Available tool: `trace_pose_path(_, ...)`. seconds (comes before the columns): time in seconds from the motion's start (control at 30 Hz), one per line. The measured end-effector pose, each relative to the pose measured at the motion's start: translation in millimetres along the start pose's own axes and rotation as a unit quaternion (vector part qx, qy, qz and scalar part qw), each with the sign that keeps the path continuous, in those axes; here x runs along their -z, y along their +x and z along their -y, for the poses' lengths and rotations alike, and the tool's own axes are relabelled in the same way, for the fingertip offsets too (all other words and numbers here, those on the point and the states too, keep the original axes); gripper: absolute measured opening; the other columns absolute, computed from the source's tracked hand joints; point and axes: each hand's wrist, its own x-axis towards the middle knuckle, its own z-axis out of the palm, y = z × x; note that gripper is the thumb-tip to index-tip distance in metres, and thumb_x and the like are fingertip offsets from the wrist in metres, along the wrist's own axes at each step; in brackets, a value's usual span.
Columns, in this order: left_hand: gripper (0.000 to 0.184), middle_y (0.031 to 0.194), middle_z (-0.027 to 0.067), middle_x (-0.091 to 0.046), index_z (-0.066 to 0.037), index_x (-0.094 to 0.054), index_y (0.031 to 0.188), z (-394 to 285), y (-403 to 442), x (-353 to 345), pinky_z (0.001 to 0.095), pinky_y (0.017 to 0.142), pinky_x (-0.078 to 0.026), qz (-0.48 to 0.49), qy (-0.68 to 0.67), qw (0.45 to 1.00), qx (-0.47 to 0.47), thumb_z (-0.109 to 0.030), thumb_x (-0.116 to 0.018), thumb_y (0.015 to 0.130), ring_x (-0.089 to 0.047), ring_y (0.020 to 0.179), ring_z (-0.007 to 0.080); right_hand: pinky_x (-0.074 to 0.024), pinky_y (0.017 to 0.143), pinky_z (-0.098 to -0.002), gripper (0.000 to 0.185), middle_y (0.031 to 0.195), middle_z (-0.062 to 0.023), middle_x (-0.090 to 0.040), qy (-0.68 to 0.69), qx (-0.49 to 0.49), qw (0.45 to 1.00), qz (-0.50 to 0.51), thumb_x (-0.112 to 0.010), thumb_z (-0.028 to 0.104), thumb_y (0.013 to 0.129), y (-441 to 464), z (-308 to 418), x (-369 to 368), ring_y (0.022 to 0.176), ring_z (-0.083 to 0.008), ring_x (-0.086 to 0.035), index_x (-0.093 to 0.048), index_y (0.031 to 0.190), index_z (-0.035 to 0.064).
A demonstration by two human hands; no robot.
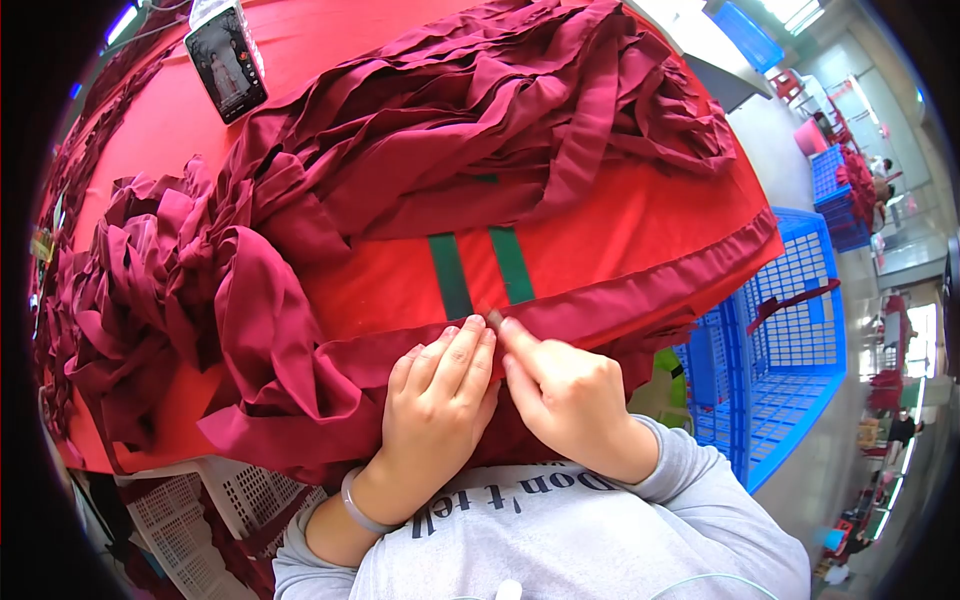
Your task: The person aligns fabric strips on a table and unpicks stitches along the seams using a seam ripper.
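A maroon fabric strip (620,290) runs along the near edge of the red-covered table. My left hand (440,390) lies on it, fingers stretched out and pressing the cloth down. Close beside it, my right hand (565,390) pinches a small brownish piece (494,318), its tip at the strip's upper edge; its exact kind is too small to make out. Just beyond the fingertips are two dark green bands, a left one (450,275) and a right one (512,265), on the red surface. Both wrists rest near the table's front edge.
A large heap of maroon fabric (450,130) covers the back, with more bunched cloth (160,260) on the left. A phone (226,65) playing video stands at the back left. Blue plastic crates (790,340) stand right of the table, a white crate (180,530) below left.
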Motion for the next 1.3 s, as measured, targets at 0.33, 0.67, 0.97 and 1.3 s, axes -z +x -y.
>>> trace_pose_path(0.33,0.050,0.134,0.0088,-0.059,-0.010,-0.065,0.125,-1.3,-0.7,1.1,0.0399,0.096,-0.043,0.001,-0.013,1.000,0.009,-0.020,-0.073,0.077,-0.057,0.115,0.0261,-0.0483,0.047,-0.0333,0.030,0.063,-0.0054,-0.060,-0.035,0.026,0.998,0.048,-0.066,0.015,0.086,-7.9,-1.5,19.7,0.051,-0.0203,-0.061,-0.070,0.113,0.0049)
trace_pose_path(0.67,0.048,0.133,0.0090,-0.059,-0.011,-0.065,0.124,-1.2,-0.8,3.5,0.0404,0.096,-0.043,0.009,-0.022,1.000,0.011,-0.020,-0.073,0.078,-0.057,0.115,0.0265,-0.0477,0.045,-0.0344,0.031,0.064,-0.0075,-0.062,0.046,0.004,0.999,-0.015,-0.065,0.014,0.086,-4.3,-11.4,3.0,0.051,-0.0218,-0.061,-0.070,0.114,0.0031)
trace_pose_path(0.97,0.048,0.133,0.0083,-0.059,-0.011,-0.065,0.125,-1.7,-1.2,2.5,0.0408,0.096,-0.042,0.008,-0.018,1.000,0.009,-0.019,-0.073,0.077,-0.057,0.115,0.0265,-0.0471,0.045,-0.0327,0.031,0.065,-0.0061,-0.061,-0.015,0.022,1.000,-0.009,-0.066,0.015,0.085,-1.8,-10.3,3.0,0.051,-0.0202,-0.061,-0.070,0.114,0.0034)
trace_pose_path(1.3,0.048,0.133,0.0081,-0.059,-0.011,-0.066,0.123,-2.8,-0.4,1.2,0.0406,0.094,-0.043,0.003,-0.012,1.000,0.014,-0.018,-0.073,0.076,-0.057,0.114,0.0268,-0.0486,0.048,-0.0320,0.031,0.066,-0.0061,-0.062,-0.038,0.036,0.998,0.047,-0.065,0.014,0.086,-6.9,-2.7,16.2,0.053,-0.0195,-0.062,-0.069,0.114,0.0026)
